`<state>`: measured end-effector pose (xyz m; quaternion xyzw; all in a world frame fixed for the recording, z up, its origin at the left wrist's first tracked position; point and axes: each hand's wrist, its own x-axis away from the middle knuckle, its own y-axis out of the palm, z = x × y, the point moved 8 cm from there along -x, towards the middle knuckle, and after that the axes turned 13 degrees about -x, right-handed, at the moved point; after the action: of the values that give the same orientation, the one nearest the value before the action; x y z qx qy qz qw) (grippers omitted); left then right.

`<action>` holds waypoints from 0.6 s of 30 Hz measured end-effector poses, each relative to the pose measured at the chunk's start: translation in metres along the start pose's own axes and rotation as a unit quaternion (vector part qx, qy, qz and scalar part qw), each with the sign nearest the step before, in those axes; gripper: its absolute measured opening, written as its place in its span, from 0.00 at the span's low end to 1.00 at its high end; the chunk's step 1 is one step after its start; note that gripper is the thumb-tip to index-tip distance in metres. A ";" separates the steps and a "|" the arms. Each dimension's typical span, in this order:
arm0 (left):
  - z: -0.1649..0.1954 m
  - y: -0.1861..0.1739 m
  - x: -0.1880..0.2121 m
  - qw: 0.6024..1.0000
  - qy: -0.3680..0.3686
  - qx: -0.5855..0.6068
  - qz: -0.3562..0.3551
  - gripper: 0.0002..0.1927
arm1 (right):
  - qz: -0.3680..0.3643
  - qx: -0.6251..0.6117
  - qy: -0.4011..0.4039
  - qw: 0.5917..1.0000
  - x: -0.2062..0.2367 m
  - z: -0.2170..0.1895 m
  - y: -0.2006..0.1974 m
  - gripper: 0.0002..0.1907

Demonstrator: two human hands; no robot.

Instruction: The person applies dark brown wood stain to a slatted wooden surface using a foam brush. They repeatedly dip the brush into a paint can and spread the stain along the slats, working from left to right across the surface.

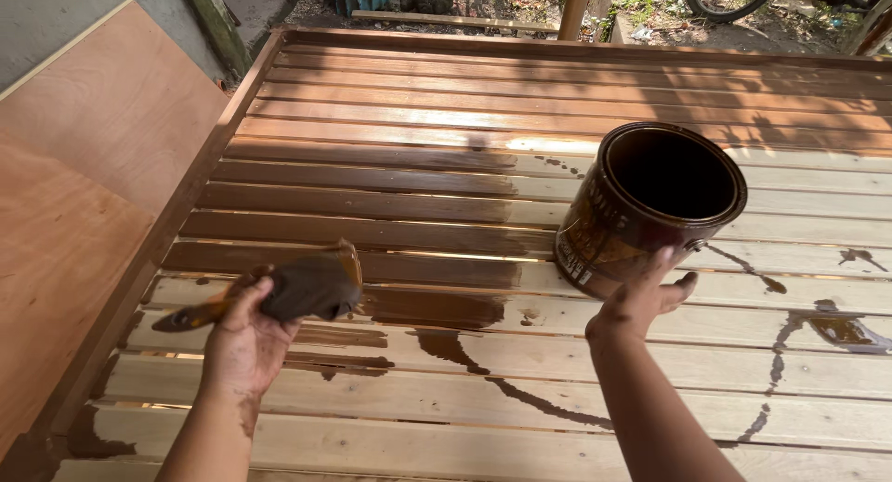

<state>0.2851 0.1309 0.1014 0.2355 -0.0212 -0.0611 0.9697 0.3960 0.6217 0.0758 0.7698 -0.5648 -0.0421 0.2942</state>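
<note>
Two hands are seen over a slatted wooden frame (465, 101). Nearest, bare pale slats are crossed by dark dribbles of stain (520, 398), which run between the two forearms and on to the right of the right wrist. The left hand (243, 338) is clenched around a wide brush (297, 291), its thumb side turned up; the brush's stained handle sticks out to the left of the fist, and the dark, loaded bristles lie to the right of it, tilted up and held just above the slats. Just beyond the bristles, on the far right side of that grip, a wet dark patch is spread across a slat. The right hand (641, 301) is pressed against the lower side of a can (650, 203), the fingers spread over its stained wall; whether the can is truly gripped or only steadied cannot be told. The can is tipped up and away from the hand, so that its open mouth and dark inside are shown. Past both hands, the slats on the left half are coated dark brown, and farther off they are glossy in sunlight. To the left of the brush hand, a plywood sheet (84, 184) is leaned beside the frame.
</note>
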 end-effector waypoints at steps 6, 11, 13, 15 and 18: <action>-0.064 -0.086 0.008 0.937 -0.141 -0.309 0.085 0.16 | -0.097 0.451 -0.054 0.886 0.065 0.092 -0.028 0.43; 0.008 -0.150 0.003 0.837 -0.002 -0.543 0.071 0.20 | -0.150 0.672 -0.212 0.694 0.097 0.121 -0.030 0.41; 0.048 -0.194 0.002 0.779 -0.044 -0.619 0.090 0.21 | -0.152 0.694 -0.240 0.662 0.106 0.125 -0.025 0.41; 0.091 -0.227 -0.003 0.721 -0.052 -0.686 0.086 0.22 | -0.137 0.696 -0.228 0.667 0.111 0.128 -0.023 0.41; 0.139 -0.246 -0.010 0.615 0.001 -0.782 0.095 0.21 | -0.116 0.736 -0.166 0.646 0.110 0.136 -0.020 0.43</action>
<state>0.2392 -0.1480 0.1118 -0.6158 0.0128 0.0385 0.7869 0.3983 0.4725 -0.0167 0.7723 -0.3551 0.2262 -0.4756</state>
